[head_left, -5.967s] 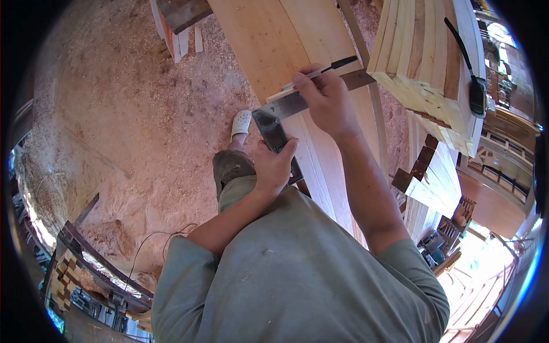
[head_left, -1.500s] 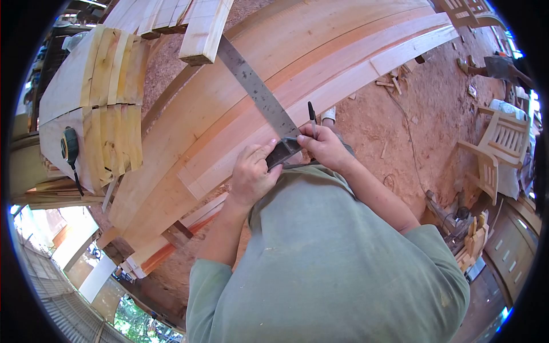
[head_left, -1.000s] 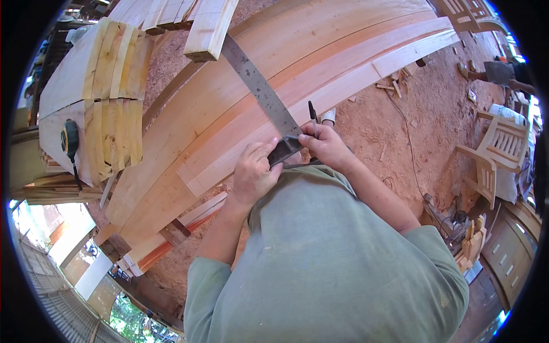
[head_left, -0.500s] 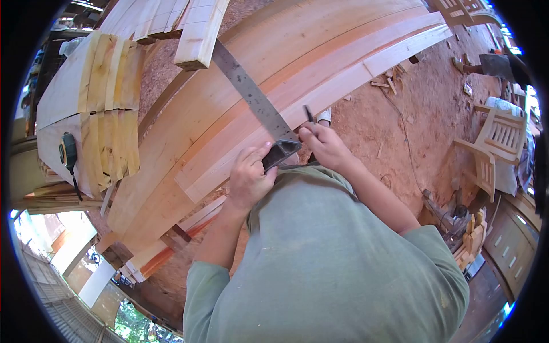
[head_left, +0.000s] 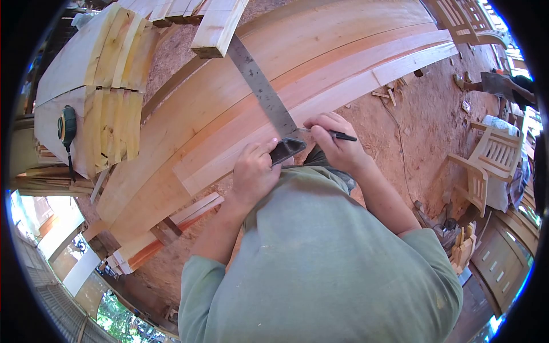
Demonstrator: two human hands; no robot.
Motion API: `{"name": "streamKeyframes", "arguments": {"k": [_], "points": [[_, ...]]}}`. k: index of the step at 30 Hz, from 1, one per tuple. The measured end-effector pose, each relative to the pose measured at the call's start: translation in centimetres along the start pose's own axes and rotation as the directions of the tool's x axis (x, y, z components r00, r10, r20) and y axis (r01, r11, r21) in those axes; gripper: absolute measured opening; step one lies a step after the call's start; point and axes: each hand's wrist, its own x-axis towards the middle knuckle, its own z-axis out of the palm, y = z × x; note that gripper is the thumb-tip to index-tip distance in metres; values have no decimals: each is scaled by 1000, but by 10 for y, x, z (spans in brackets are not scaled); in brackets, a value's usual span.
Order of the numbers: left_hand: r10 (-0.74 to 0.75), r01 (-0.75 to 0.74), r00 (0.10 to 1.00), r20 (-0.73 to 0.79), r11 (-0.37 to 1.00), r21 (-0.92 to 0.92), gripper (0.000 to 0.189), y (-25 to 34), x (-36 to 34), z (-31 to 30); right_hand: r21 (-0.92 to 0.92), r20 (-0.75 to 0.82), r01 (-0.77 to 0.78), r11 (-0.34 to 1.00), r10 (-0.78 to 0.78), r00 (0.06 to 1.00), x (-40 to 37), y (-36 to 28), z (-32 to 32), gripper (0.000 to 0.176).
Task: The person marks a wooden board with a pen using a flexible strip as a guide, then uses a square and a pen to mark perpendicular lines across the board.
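My left hand is wrapped round the dark stock of a try square, at the near edge of the long wooden boards. The square's spotted metal blade lies across the boards, its far end reaching a thick timber at the top. In my right hand is a black pen, pinched between thumb and fingers. Its thin tip points left and sits right at the blade's near end, beside the stock.
Stacked curved timber blocks stand at the left, with a green tape measure on them. A squared timber juts in at the top. Wooden chairs stand at the right on the reddish dirt floor. A person is at the far right.
My right hand has turned the pen from pointing upward to lying nearly level, tip against the square's blade. The left hand stays on the stock. The whole view has shifted slightly.
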Motion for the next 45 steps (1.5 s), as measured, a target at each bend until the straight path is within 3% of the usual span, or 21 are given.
{"name": "streamKeyframes", "arguments": {"k": [1, 3, 13, 19, 21, 25, 27, 37, 39, 40, 42, 43, 45], "points": [[-2, 2, 1000, 4, 1000, 5, 28, 0, 0, 0, -1, 2, -1, 1000, 1, 1000, -2, 0, 0, 13], [-2, 2, 1000, 7, 1000, 9, 27, 0, 0, 0, 108, 17, -225, 968, 225, 974, -7, 0, -2, 15], [-28, 29, 1000, 11, 999, -35, 35, 2, 3, -3, -55, -19, -96, 994, 95, 995, -4, -8, 7, 16], [-16, 16, 1000, 19, 1000, -10, 29, -1, 1, -2, -131, 71, -100, 986, 110, 991, -2, -9, 1, 15], [-16, 16, 1000, 22, 1000, -8, 30, 0, 1, -1, -195, 189, -97, 976, 135, 973, -6, -4, -5, 15], [-16, 16, 1000, -3, 1000, -25, 38, 1, 2, -2, -111, 164, -176, 978, 193, 968, -1, -13, -7, 16], [-30, 30, 1000, 1, 999, -31, 41, 1, 1, -1, -56, 36, -177, 983, 179, 983, 3, -19, -1, 16], [-13, 13, 1000, -1, 999, -34, 36, -1, 0, 1, -119, 119, -147, 982, 161, 980, 3, -15, -4, 14], [26, -27, 1000, -15, 999, -27, 33, -3, 0, 1, -292, 224, -247, 924, 318, 921, 4, -21, -11, 19], [35, -35, 999, -1, 999, -21, 29, -3, 0, 1, -295, 217, -248, 923, 317, 923, 3, -23, -10, 19], [51, -51, 999, 9, 999, -16, 25, -1, 3, 0, -219, 172, -451, 865, 490, 855, -1, -22, -8, 26], [48, -48, 999, 9, 998, -28, 26, 0, 4, 1, -219, 167, -452, 865, 489, 856, -6, -13, -3, 26], [49, -48, 999, 14, 998, -37, 27, 2, 8, 3, 8, 188, -673, 740, 660, 727, -20, 12, 12, 28]]}}
